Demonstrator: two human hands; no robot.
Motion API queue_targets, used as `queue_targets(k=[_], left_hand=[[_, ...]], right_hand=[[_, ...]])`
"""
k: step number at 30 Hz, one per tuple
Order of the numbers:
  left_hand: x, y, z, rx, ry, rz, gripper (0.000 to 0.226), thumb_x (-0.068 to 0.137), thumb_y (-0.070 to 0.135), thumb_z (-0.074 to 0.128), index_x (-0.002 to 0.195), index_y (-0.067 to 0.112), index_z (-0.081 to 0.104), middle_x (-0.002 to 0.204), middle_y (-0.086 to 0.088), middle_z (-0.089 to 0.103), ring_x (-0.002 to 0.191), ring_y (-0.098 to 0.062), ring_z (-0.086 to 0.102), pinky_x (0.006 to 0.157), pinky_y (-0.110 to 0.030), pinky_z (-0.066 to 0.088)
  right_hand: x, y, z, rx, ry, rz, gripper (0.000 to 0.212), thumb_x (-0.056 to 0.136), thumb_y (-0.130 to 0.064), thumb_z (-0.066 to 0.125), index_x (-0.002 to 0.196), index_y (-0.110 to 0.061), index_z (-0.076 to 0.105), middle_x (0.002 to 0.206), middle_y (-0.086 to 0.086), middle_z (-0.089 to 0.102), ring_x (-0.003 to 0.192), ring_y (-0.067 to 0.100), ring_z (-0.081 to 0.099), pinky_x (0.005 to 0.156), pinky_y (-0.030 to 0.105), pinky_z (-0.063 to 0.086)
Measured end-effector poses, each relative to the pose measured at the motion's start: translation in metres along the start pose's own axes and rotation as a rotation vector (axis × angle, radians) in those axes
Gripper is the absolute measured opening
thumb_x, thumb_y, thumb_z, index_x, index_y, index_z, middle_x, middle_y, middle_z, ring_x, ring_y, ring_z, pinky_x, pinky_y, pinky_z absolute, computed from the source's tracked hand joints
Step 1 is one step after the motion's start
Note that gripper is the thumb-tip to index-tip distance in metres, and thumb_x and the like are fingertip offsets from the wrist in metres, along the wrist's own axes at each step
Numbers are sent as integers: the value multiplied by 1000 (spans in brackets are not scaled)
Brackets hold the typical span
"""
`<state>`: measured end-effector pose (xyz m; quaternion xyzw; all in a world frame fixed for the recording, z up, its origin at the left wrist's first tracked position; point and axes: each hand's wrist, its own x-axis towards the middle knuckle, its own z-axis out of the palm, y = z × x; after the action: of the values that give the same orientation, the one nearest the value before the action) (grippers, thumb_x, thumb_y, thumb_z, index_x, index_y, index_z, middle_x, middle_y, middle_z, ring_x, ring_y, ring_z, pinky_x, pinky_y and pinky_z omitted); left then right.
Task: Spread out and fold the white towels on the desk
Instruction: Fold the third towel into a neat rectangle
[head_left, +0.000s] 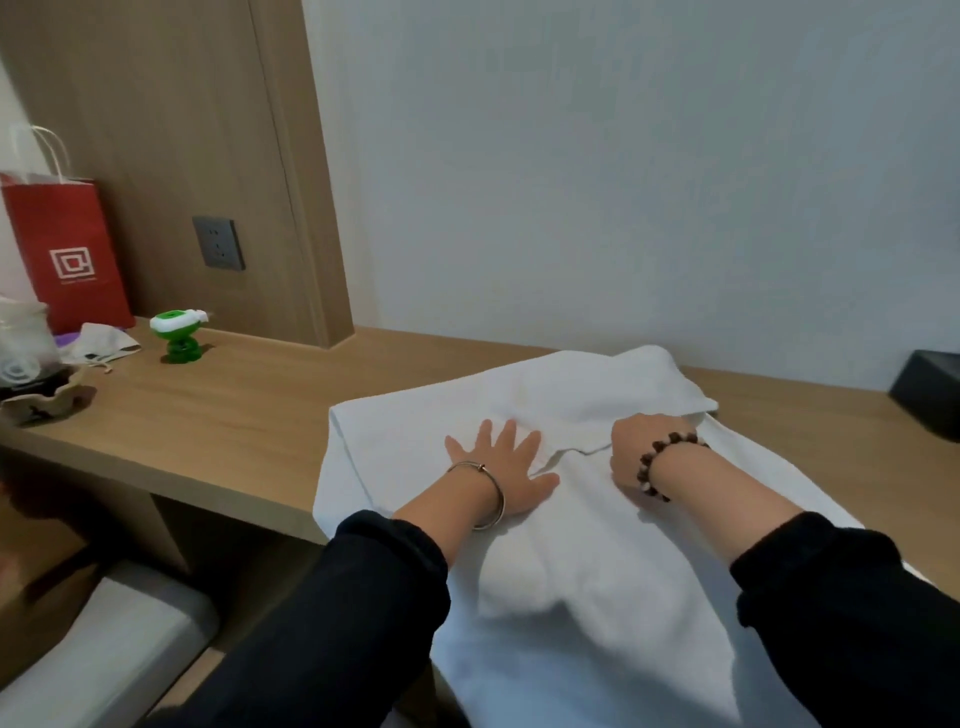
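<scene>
Left hand (498, 467) flat, fingers spread, pinning towel (597, 571); right hand (641, 452) seemingly pinches folded edge. Pull flap away from pinning palm, keep taut.

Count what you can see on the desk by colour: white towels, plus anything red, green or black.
white towel: 1 (its folds may hide another)
red paper bag: 1
green toy: 1
black box: 1
Total: 4

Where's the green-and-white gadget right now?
Head view, far left on the desk: the green-and-white gadget stands just right of the red paper bag, below the wall socket.
</scene>
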<state>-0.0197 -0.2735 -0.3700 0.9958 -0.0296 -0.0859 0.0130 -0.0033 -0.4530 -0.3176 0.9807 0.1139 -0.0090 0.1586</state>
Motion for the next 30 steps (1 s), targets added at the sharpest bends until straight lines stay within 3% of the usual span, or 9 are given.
queue_targets(k=[3, 7, 9, 13, 18, 22, 25, 28, 30], left_hand=[[17, -1, 2, 30, 30, 77, 68, 85, 70, 17, 146, 45, -3, 158, 11, -11, 145, -22, -12, 104, -68, -2], [42, -2, -3, 62, 43, 146, 62, 88, 67, 16, 145, 48, -3, 157, 14, -9, 145, -20, -10, 105, -67, 0], [56, -2, -6, 69, 44, 167, 60, 89, 66, 15, 145, 48, -2, 157, 15, -9, 145, -20, -10, 105, -67, 0], [87, -3, -12, 71, 44, 211, 58, 91, 65, 15, 145, 49, -2, 157, 17, -9, 145, -18, -10, 107, -65, 0], [125, -12, -21, 86, 62, 280, 57, 93, 63, 15, 145, 48, 0, 157, 18, -8, 145, -15, -8, 111, -60, 0], [152, -22, -27, 91, 69, 315, 57, 93, 63, 14, 146, 47, 0, 156, 19, -7, 145, -13, -6, 114, -55, 1], [168, -26, -30, 97, 70, 321, 56, 94, 61, 15, 146, 46, 0, 156, 19, -6, 145, -11, -6, 115, -51, 1], [176, -29, -30, 25, 77, 338, 54, 98, 42, 27, 148, 42, 8, 157, 17, 1, 145, -9, -3, 116, -45, 0], [178, -36, -35, -125, 68, 330, 55, 96, 21, 35, 148, 35, 21, 157, 14, 10, 145, -8, 3, 116, -35, -1]], right_hand=[[2, 9, 8, -13, 89, 72, 19, 85, -18, 46, 102, -19, 55, 90, -3, 55, 87, 20, 54, 70, 29, 40], [27, 32, 35, -34, 178, 119, 69, 84, -19, 50, 144, -18, 15, 146, 10, 24, 132, 29, 28, 104, 44, 27], [45, 45, 47, 86, 139, 118, 73, 87, -11, 42, 149, -22, 4, 156, 7, 9, 141, 29, 14, 113, 49, 16], [83, 66, 64, 277, 28, 128, 66, 90, -5, 32, 150, -25, 12, 156, 0, 17, 142, 23, 17, 114, 48, 16], [114, 78, 79, 434, -31, 170, 69, 89, -1, 27, 150, -29, 15, 159, -4, 7, 145, 19, 7, 116, 43, 10], [132, 84, 71, 408, -55, 126, 68, 88, -5, 34, 150, -26, 16, 154, -1, 20, 140, 24, 19, 114, 42, 25], [142, 87, 52, 295, -164, 73, 59, 87, -7, 44, 143, -19, 29, 141, 6, 37, 123, 28, 39, 97, 37, 43], [145, 83, 44, 220, -89, 127, 15, 87, -4, 41, 90, -18, 47, 96, 5, 52, 77, 19, 48, 69, 31, 42], [145, 79, 46, 159, 10, 200, 20, 90, -4, 36, 76, -18, 40, 82, 0, 45, 67, 15, 42, 64, 28, 39]])
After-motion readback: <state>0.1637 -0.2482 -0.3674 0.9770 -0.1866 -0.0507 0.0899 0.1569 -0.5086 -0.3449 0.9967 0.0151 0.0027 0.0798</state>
